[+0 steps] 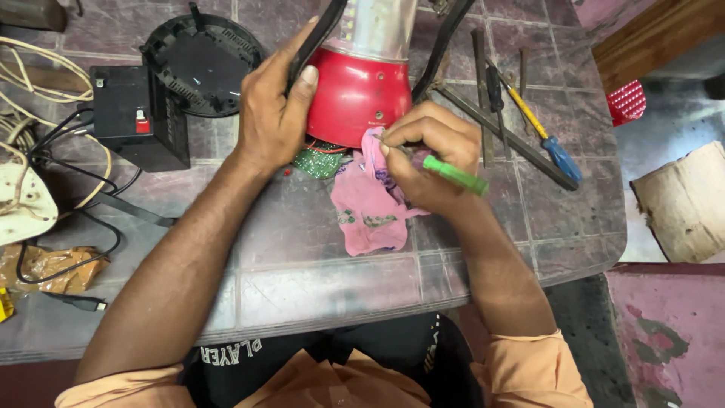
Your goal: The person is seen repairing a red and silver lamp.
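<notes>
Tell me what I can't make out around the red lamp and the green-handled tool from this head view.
- Tool tip: the green-handled screwdriver disappears under the right hand; contact point hidden.
- Red lamp: top cut off by the frame's upper edge.
- Green circuit board: mostly hidden beneath lamp and left hand.
- Pink cloth: upper end covered by the right hand.

Crumpled brown plastic wrapper [47, 268] at table's left edge, small red label [142, 123] on black battery [140, 121]

Lantern [362, 83] on table [317, 287], cloth [366, 204] before it, battery [140, 117] left, screwdrivers [540, 132] right.
</notes>
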